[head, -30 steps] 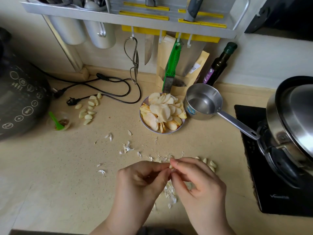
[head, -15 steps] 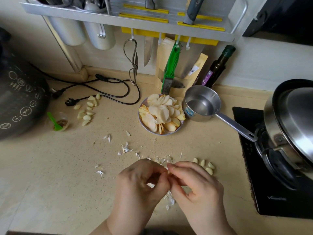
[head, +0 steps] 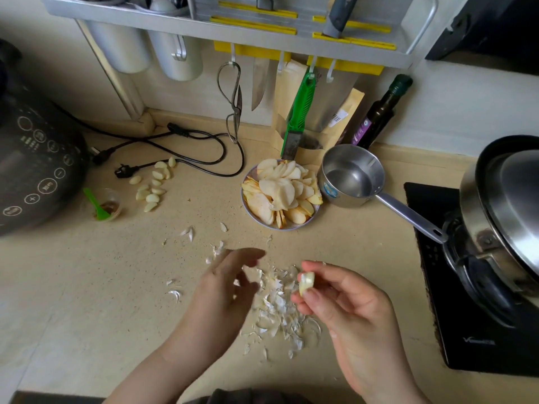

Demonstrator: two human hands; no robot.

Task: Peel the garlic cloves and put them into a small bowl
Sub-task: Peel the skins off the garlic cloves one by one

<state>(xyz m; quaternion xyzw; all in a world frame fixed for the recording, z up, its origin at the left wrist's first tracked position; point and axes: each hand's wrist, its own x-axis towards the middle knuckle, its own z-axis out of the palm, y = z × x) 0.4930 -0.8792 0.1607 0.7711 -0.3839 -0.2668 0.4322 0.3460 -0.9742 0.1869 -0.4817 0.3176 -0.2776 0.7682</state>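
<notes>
The right hand (head: 347,304) pinches a garlic clove (head: 306,282) between thumb and fingertips, mostly bare by the look of it, while the left hand (head: 224,290) hangs spread and blurred above the heap of skins (head: 280,310) on the surface (head: 87,287). A cluster of peeled cloves (head: 153,185) lies far left (near the black cooker (head: 35,158)), so peeling seems well along. None sit in a small bowl.

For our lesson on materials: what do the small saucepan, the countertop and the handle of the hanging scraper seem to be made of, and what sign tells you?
Saucepan: probably stainless steel, brushed; it is silver-grey with soft reflections.
Countertop: looks like speckled beige stone or composite, matte; fine dark flecks show, though the exact material is unclear.
Scraper handle: likely plastic; bright uniform green with moulded ridges.
</notes>
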